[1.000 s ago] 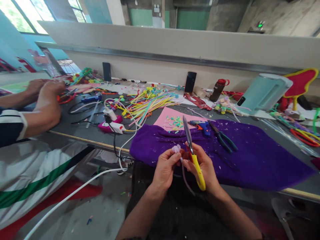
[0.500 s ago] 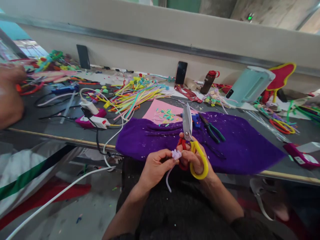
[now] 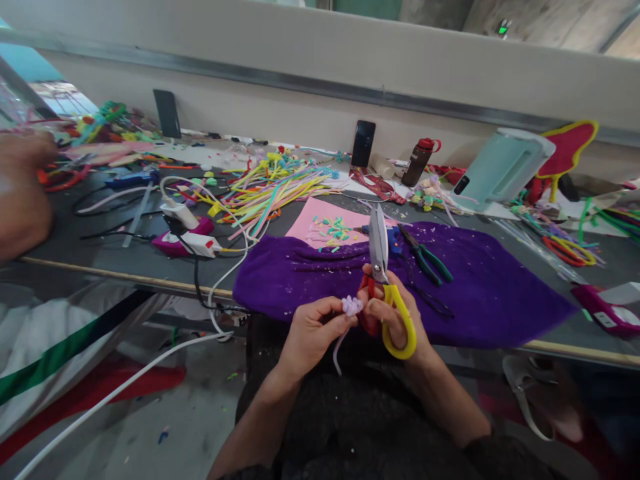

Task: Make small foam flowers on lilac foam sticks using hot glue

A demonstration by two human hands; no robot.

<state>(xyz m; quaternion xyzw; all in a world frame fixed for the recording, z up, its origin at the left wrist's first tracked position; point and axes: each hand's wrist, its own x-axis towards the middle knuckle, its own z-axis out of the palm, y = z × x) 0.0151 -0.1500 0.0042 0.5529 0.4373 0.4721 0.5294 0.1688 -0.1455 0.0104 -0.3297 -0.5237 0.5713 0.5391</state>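
Between the thumb and forefinger of my left hand [image 3: 311,333] is a small pale-purple flower [image 3: 352,306] of fuzzy loops, its stem hanging down below the fingers. My right hand [image 3: 400,317] holds scissors [image 3: 380,250] with one red and one yellow handle, the blades pointing up and lying together. Its fingertips are close beside the flower. Both hands are over the near edge of a purple cloth [image 3: 320,283]. Behind them, a pink sheet [image 3: 303,223] bears several small cut pieces [image 3: 334,230], mostly green and pink.
Green-handled pliers [image 3: 427,260] lie on the cloth beside a blue glue gun [image 3: 393,240]. A bundle of coloured pipe cleaners [image 3: 280,190] is at back left. White cables and a power strip [image 3: 187,241] lie left. A co-worker's arm [image 3: 23,193] is at far left.
My right hand and the scissors have shifted slightly right, a little away from the flower. The left hand keeps its pinch, and the flower is turned slightly.
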